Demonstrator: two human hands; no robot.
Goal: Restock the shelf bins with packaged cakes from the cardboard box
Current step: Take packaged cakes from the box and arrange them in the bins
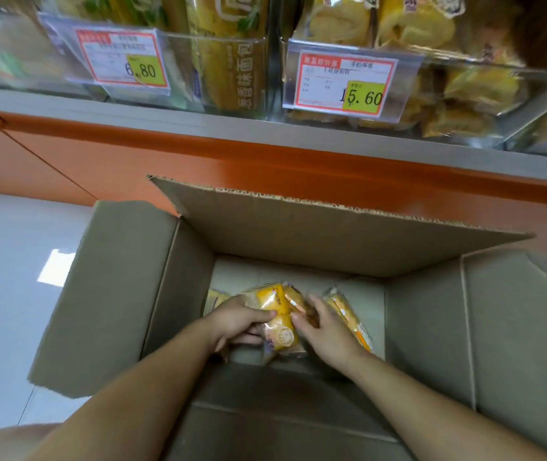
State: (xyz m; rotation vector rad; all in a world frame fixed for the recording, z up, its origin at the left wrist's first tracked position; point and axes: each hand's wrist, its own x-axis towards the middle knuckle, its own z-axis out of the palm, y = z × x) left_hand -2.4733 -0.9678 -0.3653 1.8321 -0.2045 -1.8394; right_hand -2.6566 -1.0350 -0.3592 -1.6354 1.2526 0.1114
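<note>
As a person leaned over the cardboard box (115, 294) on the shop floor, both hands worked at the bottom of it, gathering a bundle of packaged cakes (280, 314) in yellow wrappers. The left hand (239, 321) gripped the bundle from the box's left side, thumb on top and fingers (247, 337) curled beneath. The right hand (327, 332) met it from the box's right side, its fingers (315, 302) fairly straight and spread, laid against the wrappers rather than closed round them. One loose pack (348, 314) lay just beside the right hand, nearer the box's right wall. The corner of another (215, 298) showed towards the left wall, behind the left hand. The clear shelf bins (465, 94) stood above and beyond the box's raised far flap (315, 234). The bin over the box's right half carried a 5.60 price tag (345, 83) and held similar yellow packs.

The step appeared to be the pick-up, with the lift not yet made. To do it well, the right hand would likely need to close round the bundle so the slippery film could not slide apart, with the squeeze kept light on soft cake. The bundle would then have to rise straight up, clear of the far flap, before going to the matching bin.
</note>
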